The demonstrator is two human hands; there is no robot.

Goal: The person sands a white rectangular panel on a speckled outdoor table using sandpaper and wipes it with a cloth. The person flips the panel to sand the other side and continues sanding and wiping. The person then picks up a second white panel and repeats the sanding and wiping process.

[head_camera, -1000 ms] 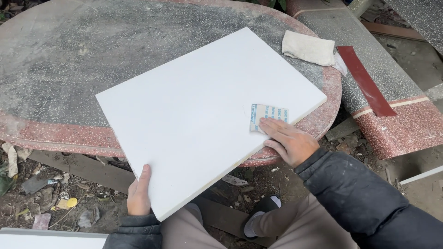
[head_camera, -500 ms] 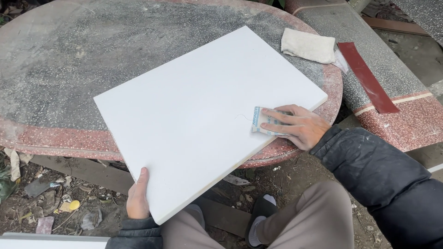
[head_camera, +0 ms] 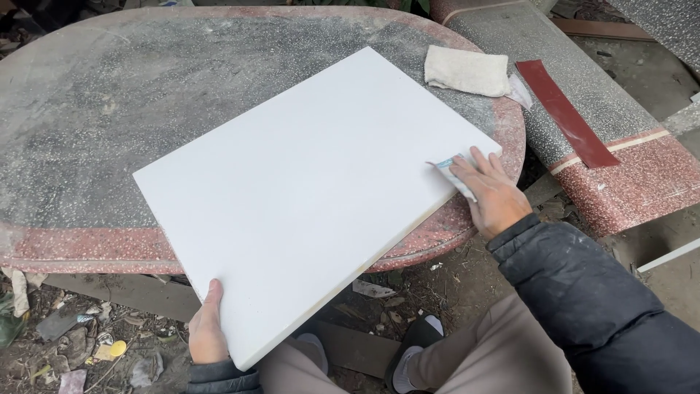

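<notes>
Now the white board (head_camera: 306,190) lies on the round stone counter (head_camera: 109,109), its near corner over the counter's front edge. Left hand (head_camera: 206,332) grips that corner; right hand (head_camera: 490,193) presses a small sanding pad (head_camera: 453,171) at the board's right edge.

Outdoor stone yard; terrazzo table (head_camera: 109,109); littered dirt (head_camera: 65,343)

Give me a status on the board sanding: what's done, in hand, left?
Done: white board lies flat on the round stone table, its face looking even. In hand: right hand presses a sanding pad at the right edge; left hand grips the near corner. Left: can't tell which edges remain; cloth lies unused.
</notes>
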